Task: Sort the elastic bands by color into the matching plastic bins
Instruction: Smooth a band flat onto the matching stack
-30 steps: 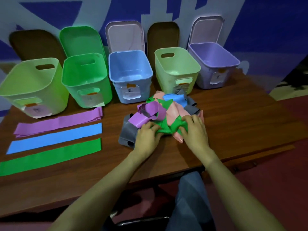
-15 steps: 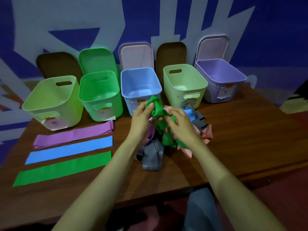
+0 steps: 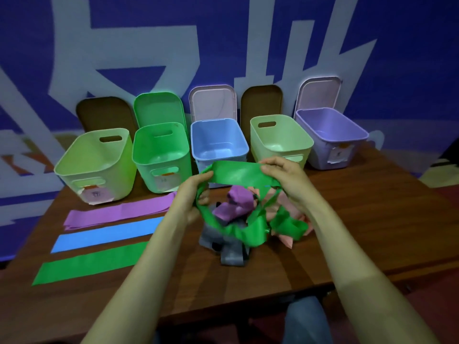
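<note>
Green band [image 3: 236, 173] now stretched out | left hand [image 3: 192, 194], right hand [image 3: 285, 180] gripping

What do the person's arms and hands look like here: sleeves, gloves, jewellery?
The left hand and right hand are bare, no gloves; no rings, watch or bracelet show. The left forearm and right forearm are uncovered to the frame's bottom edge. Blue-grey trousers show below.

Brown wood table [image 3: 360, 219] carried five open bins in a back row, L to R: lime bin [image 3: 99, 170], green bin [image 3: 159, 157], blue bin [image 3: 218, 145], pale-green bin [image 3: 280, 142], purple bin [image 3: 330, 135]. Front-left lay purple strip [image 3: 119, 212], blue strip [image 3: 106, 234] and green strip [image 3: 92, 264], flat, approx. parallel. At centre sat a tangled pile [image 3: 231, 254], grey and pink at the bottom, poss. more colours beneath.
</note>
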Demonstrator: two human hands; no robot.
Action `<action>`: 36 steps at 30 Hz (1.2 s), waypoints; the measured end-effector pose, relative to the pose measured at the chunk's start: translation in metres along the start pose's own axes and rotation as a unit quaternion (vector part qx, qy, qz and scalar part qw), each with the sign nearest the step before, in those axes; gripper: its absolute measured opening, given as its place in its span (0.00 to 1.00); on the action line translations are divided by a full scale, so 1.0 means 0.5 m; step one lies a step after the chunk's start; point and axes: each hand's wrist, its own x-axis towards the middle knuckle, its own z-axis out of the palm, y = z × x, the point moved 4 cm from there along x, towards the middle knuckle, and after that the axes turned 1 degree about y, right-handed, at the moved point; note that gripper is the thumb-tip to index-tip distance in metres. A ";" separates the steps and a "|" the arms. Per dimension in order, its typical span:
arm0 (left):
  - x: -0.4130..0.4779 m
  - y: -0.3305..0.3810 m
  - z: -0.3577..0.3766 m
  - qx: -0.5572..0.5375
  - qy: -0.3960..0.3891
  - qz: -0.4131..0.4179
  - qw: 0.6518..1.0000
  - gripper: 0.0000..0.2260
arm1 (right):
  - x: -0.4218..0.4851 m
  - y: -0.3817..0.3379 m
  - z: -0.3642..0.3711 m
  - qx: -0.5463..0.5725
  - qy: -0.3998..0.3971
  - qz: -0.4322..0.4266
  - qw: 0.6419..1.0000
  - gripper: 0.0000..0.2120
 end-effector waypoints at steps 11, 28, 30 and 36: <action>-0.066 -0.047 -0.044 0.234 -0.160 -0.039 0.958 0.22 | -0.022 0.013 -0.015 -0.064 0.070 -0.070 0.993 0.10; -0.067 0.036 -0.140 0.068 0.010 0.138 0.988 0.12 | -0.052 0.060 -0.006 -0.496 -0.156 0.034 0.853 0.03; -0.072 0.036 -0.151 0.138 0.029 0.133 0.981 0.09 | -0.051 0.049 -0.013 -0.361 -0.047 0.004 0.931 0.04; -0.077 0.030 -0.172 0.278 0.020 0.108 0.954 0.04 | -0.062 0.048 0.007 -0.164 -0.030 0.060 0.984 0.12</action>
